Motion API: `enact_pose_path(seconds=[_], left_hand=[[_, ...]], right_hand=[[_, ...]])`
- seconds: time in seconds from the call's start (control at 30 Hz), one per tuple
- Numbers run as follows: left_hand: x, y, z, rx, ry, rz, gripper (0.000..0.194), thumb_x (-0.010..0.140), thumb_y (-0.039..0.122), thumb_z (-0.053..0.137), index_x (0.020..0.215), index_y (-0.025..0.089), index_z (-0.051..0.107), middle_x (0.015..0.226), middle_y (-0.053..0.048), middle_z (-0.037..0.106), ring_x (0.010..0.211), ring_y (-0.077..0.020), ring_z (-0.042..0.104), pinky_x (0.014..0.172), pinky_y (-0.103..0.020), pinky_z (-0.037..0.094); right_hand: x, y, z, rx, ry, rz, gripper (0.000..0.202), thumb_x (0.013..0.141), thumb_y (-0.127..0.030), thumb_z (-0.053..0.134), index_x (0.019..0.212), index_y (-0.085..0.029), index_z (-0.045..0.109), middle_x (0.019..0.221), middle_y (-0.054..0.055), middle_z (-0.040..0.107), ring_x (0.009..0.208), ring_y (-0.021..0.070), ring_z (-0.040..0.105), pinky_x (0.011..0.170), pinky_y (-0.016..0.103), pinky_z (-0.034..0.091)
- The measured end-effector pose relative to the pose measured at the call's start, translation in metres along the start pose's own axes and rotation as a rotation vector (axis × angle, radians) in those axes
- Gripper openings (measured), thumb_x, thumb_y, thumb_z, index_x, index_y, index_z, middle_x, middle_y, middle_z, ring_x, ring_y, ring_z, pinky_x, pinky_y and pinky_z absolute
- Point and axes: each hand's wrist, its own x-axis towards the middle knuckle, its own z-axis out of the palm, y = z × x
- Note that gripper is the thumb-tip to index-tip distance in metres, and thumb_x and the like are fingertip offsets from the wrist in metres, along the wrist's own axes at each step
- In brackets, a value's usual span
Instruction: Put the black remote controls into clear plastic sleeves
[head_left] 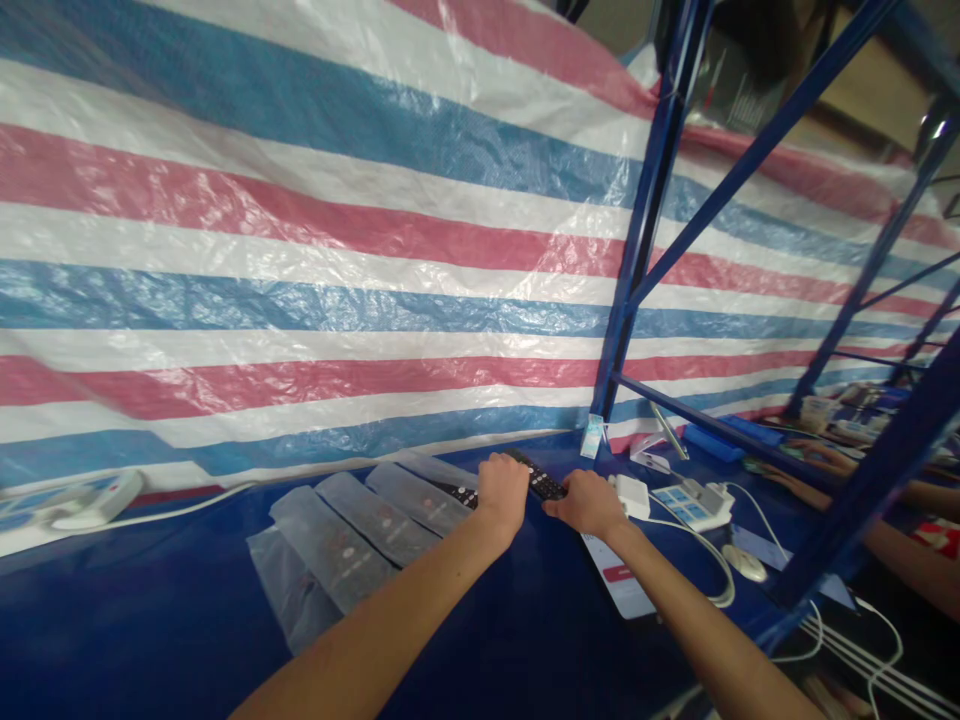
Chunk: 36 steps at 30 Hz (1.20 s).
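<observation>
My right hand point(589, 503) is closed around the near end of a black remote control point(538, 477), which lies at a slant just above the blue tabletop point(495, 640). Close beside it, my left hand point(503, 492) is curled shut, its fingertips hidden. A second black remote control point(457, 493) shows at its left side and runs in behind the fist. Left of that, several frosted plastic sleeves lie side by side; dark remotes show through the near sleeve point(330, 545) and the middle sleeve point(379, 518). Under my right wrist lies a phone point(619, 580) with a lit screen.
Right of my hands are a white charger point(631, 496), a power strip point(694, 503) and loose white cables. A blue metal post point(637, 250) and striped plastic sheeting point(337, 230) stand behind. Another power strip point(75, 510) lies far left. Another person's hands point(806, 475) are at the right.
</observation>
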Motion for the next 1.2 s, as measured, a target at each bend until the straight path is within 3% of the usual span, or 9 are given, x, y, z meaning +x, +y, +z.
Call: enact_pose_path(seconds=[0.13,0.27,0.47,0.63,0.73,0.93,1.2], left_hand=[[-0.025,0.008,0.003,-0.026,0.049,0.213,0.030,0.091,0.003,0.038,0.108,0.010,0.062,0.108,-0.014,0.064,0.106,-0.0244,0.058,0.087,-0.035,0.049],[-0.054,0.014,0.024,-0.046,0.008,0.353,0.027,0.090,0.004,0.041,0.105,0.012,0.062,0.103,-0.012,0.065,0.099,-0.0240,0.060,0.084,-0.036,0.051],[-0.062,0.012,0.049,-0.161,-0.008,0.256,0.030,0.085,-0.001,0.041,0.101,0.011,0.064,0.102,-0.013,0.064,0.101,-0.0246,0.060,0.084,-0.035,0.050],[-0.053,0.007,0.057,-0.266,-0.003,0.174,0.026,0.091,0.008,0.040,0.093,0.012,0.066,0.095,-0.012,0.066,0.096,-0.0231,0.062,0.085,-0.034,0.048],[-0.053,0.009,0.057,-0.286,-0.008,0.172,0.028,0.092,0.008,0.039,0.090,0.012,0.067,0.093,-0.011,0.067,0.093,-0.0212,0.063,0.084,-0.032,0.047],[-0.058,0.013,0.055,-0.293,-0.025,0.190,0.029,0.093,0.010,0.038,0.091,0.012,0.067,0.094,-0.011,0.066,0.095,-0.0211,0.062,0.087,-0.031,0.047],[-0.064,0.015,0.050,-0.249,-0.083,0.245,0.031,0.089,0.002,0.038,0.102,0.011,0.063,0.107,-0.013,0.063,0.104,-0.0227,0.057,0.089,-0.033,0.049]], right_hand=[[-0.023,0.022,-0.017,0.004,0.079,0.027,0.030,0.076,-0.046,0.059,0.078,-0.020,0.073,0.084,0.011,0.074,0.085,0.0264,0.069,0.064,0.028,0.043],[-0.058,0.047,-0.028,0.000,0.132,0.061,0.026,0.078,-0.044,0.059,0.074,-0.021,0.071,0.075,0.008,0.072,0.078,0.0242,0.068,0.058,0.027,0.038],[-0.111,0.064,-0.023,0.040,0.103,0.086,0.020,0.077,-0.041,0.059,0.070,-0.024,0.067,0.069,0.003,0.070,0.065,0.0200,0.065,0.053,0.026,0.032],[-0.153,0.072,-0.006,0.034,0.096,0.050,0.021,0.073,-0.044,0.060,0.066,-0.025,0.064,0.067,0.002,0.069,0.059,0.0197,0.064,0.052,0.026,0.035],[-0.171,0.075,0.005,0.043,0.112,-0.003,0.014,0.071,-0.039,0.062,0.068,-0.027,0.066,0.072,0.001,0.071,0.066,0.0211,0.067,0.057,0.027,0.039],[-0.180,0.066,0.012,0.023,0.043,0.006,0.009,0.072,-0.033,0.061,0.071,-0.026,0.067,0.078,0.001,0.072,0.075,0.0237,0.069,0.063,0.029,0.043],[-0.175,0.049,0.018,-0.055,0.085,0.026,0.008,0.072,-0.029,0.065,0.068,-0.023,0.064,0.076,0.003,0.070,0.072,0.0218,0.067,0.062,0.027,0.041]])
